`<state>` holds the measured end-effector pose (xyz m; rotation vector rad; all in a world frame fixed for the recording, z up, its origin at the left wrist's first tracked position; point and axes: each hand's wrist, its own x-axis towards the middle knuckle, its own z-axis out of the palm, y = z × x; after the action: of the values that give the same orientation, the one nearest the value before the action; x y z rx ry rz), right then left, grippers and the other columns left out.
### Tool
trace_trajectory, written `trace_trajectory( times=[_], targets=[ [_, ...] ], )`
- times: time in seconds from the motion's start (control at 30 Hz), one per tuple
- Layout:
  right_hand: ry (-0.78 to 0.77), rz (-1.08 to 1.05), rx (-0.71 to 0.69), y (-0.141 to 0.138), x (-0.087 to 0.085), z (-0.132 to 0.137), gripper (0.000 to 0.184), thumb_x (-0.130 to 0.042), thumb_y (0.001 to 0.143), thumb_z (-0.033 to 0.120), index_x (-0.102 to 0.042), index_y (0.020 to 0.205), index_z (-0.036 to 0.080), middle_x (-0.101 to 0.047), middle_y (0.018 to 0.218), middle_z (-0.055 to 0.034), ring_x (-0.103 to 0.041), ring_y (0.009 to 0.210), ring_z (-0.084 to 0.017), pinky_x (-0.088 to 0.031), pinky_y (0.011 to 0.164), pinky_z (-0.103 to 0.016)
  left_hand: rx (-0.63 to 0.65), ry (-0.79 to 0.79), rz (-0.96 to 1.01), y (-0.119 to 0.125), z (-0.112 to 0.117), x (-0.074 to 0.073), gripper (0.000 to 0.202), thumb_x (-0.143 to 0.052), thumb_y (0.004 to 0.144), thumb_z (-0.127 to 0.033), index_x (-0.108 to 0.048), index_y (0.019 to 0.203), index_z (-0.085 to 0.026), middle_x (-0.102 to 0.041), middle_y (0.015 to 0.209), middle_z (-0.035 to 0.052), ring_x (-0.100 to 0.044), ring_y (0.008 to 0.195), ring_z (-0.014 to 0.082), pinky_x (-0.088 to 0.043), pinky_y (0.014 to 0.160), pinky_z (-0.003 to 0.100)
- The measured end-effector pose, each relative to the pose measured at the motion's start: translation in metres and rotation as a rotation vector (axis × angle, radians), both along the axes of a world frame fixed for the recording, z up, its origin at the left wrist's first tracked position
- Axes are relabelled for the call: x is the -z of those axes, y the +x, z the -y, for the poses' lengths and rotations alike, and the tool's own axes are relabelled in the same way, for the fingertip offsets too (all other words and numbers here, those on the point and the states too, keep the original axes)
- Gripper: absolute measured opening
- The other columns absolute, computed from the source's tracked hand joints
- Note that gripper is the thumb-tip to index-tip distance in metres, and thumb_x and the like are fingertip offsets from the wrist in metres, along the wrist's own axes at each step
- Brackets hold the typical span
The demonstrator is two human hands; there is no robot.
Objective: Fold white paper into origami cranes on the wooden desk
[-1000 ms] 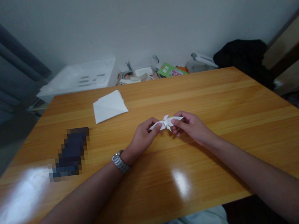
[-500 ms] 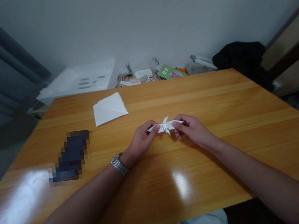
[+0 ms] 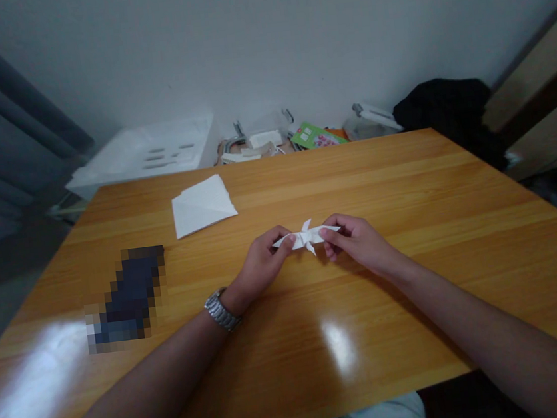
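A folded white paper figure [image 3: 306, 237], like an origami piece, is stretched level between my two hands above the wooden table [image 3: 407, 187]. Small pointed flaps stick out from its middle, one away from me and one towards me. My left hand [image 3: 266, 254] pinches its left wing between thumb and fingers. On the other wing, the thumb and fingers of my right hand [image 3: 355, 237] are closed, with the wing's tip showing past the thumb. The fingers beneath the paper are partly hidden.
White paper sheets [image 3: 202, 205] lie at the back left of the table. A dark pixelated object [image 3: 132, 293] rests nearer on the left. Behind the far edge are a white tray [image 3: 151, 146], a green booklet [image 3: 318, 135] and a black cloth-like heap [image 3: 442, 103].
Both hands keep the same grip on the paper figure. The whole view has shifted very slightly; nothing else visibly differs.
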<state>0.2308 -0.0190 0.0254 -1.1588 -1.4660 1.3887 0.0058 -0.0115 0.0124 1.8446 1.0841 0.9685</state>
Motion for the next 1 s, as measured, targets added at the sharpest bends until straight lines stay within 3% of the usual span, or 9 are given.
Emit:
trace_trajectory(
  times=[0.33,0.53,0.7,0.87,1.0],
  targets=[
    [0.056,0.077,-0.115,0.003,0.011,-0.002,0.032,-0.064,0.091,0.049,-0.062,0.09,0.018,-0.066,0.073,-0.001,-0.06,0.062,-0.013,-0.05,0.061,-0.027,-0.096,-0.088,0.128,-0.001,-0.003,0.007,0.029,-0.06,0.095,-0.045,-0.062,0.091,-0.016,-0.058,0.069,-0.0024,-0.05,0.059,0.0104,-0.039,0.054,0.021],
    [0.282,0.211,-0.039,0.009,0.013,-0.006,0.02,-0.063,0.093,0.038,-0.065,0.105,0.022,-0.07,0.1,-0.0058,-0.066,0.089,-0.019,-0.053,0.081,-0.034,-0.099,-0.075,0.093,0.0,-0.002,0.004,0.028,-0.06,0.094,-0.043,-0.064,0.088,-0.016,-0.06,0.07,-0.0016,-0.049,0.058,0.0104,-0.038,0.055,0.021],
    [0.493,0.283,-0.089,0.013,0.006,-0.004,0.023,-0.065,0.093,0.032,-0.066,0.115,0.025,-0.065,0.103,-0.0062,-0.064,0.094,-0.02,-0.053,0.084,-0.036,-0.056,-0.066,0.077,0.001,-0.002,0.004,0.027,-0.062,0.093,-0.042,-0.068,0.089,-0.016,-0.068,0.08,0.0015,-0.055,0.066,0.0126,-0.042,0.061,0.023],
    [0.648,0.32,-0.15,0.014,0.0,-0.002,0.015,-0.064,0.095,0.029,-0.07,0.107,0.024,-0.066,0.098,-0.0059,-0.063,0.092,-0.02,-0.051,0.084,-0.036,-0.021,-0.087,0.052,0.001,-0.004,0.007,0.027,-0.064,0.092,-0.042,-0.071,0.091,-0.016,-0.071,0.082,0.002,-0.057,0.067,0.013,-0.042,0.061,0.023],
    [0.624,0.347,-0.158,0.013,-0.003,-0.001,0.013,-0.063,0.095,0.034,-0.07,0.101,0.025,-0.067,0.096,-0.0058,-0.064,0.091,-0.021,-0.051,0.084,-0.038,-0.003,-0.1,0.062,0.001,-0.003,0.005,0.027,-0.064,0.092,-0.042,-0.071,0.092,-0.016,-0.071,0.082,0.0029,-0.058,0.068,0.0133,-0.044,0.062,0.023]
  ],
)
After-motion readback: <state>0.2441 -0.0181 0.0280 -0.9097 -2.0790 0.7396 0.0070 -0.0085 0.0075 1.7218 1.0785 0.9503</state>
